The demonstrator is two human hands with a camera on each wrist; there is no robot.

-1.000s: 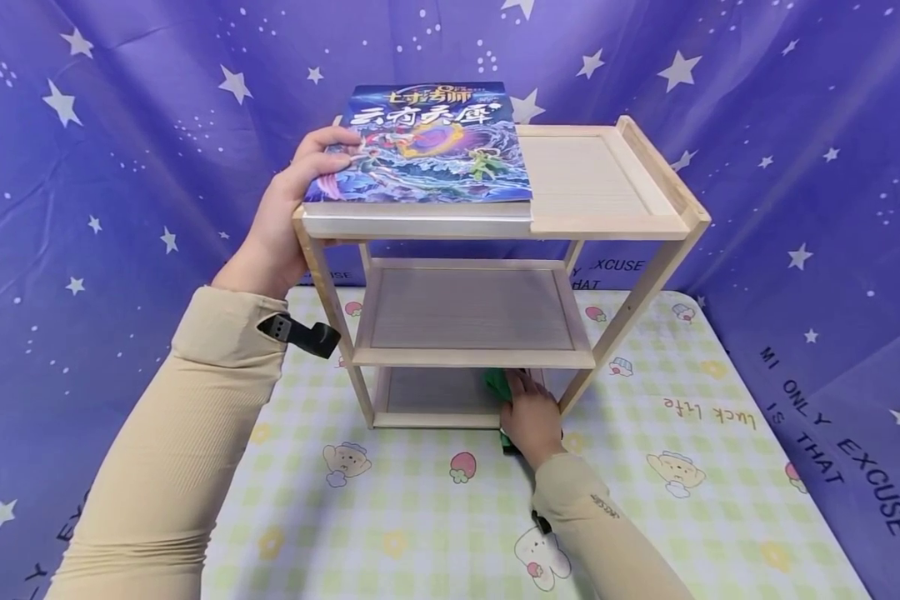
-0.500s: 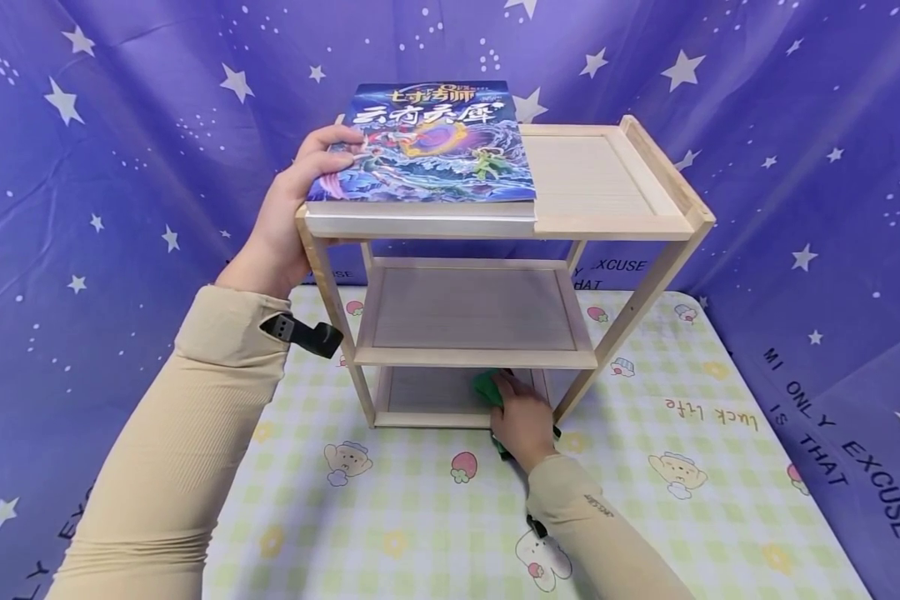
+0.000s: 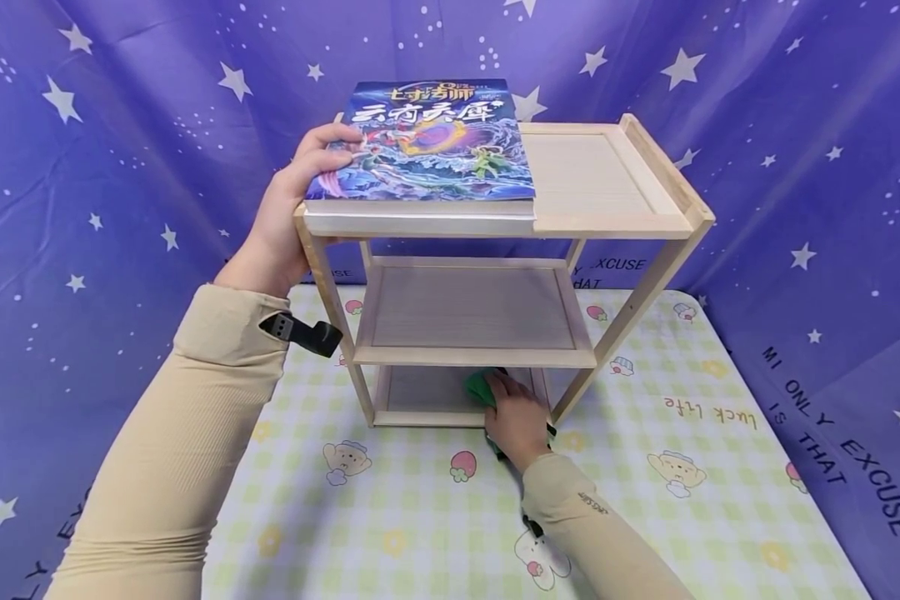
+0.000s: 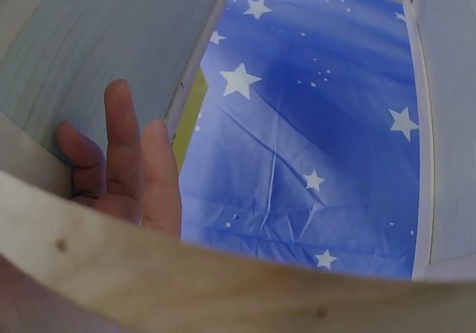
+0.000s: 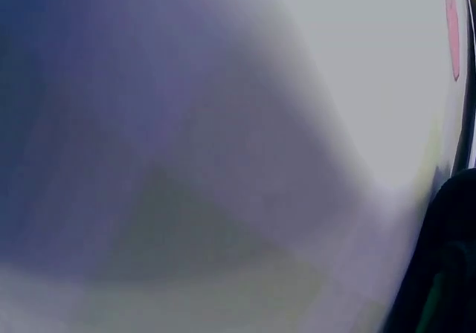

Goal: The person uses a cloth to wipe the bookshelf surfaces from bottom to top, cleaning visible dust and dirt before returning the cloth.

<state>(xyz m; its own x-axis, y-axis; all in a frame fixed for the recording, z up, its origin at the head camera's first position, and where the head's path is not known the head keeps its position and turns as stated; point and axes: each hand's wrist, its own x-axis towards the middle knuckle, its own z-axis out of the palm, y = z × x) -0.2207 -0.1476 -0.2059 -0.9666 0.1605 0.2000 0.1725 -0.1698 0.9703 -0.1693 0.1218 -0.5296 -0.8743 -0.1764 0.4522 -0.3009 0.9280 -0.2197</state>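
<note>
A three-tier wooden shelf (image 3: 472, 308) stands upright on the table. My left hand (image 3: 281, 204) grips the left end of its top tier, two digits over the edge of a blue illustrated book (image 3: 431, 158) lying there. In the left wrist view the other fingers (image 4: 123, 147) reach beneath the top board, slightly bent. Down at the bottom tier, my right hand (image 3: 519, 423) holds a green cloth (image 3: 480, 388) against the board, right of its middle. Part of the cloth hangs out under the palm. The right wrist view is mostly a blur of tablecloth.
A checked tablecloth (image 3: 390, 500) with cartoon prints covers the table. Purple star-patterned curtains (image 3: 135, 100) close in the back and both sides. The middle tier's front rail (image 3: 472, 357) runs just above the right hand.
My right hand has slid a little to the left along the bottom tier with the green cloth. The left hand keeps its grip in place on the shelf, and the book has not moved.
</note>
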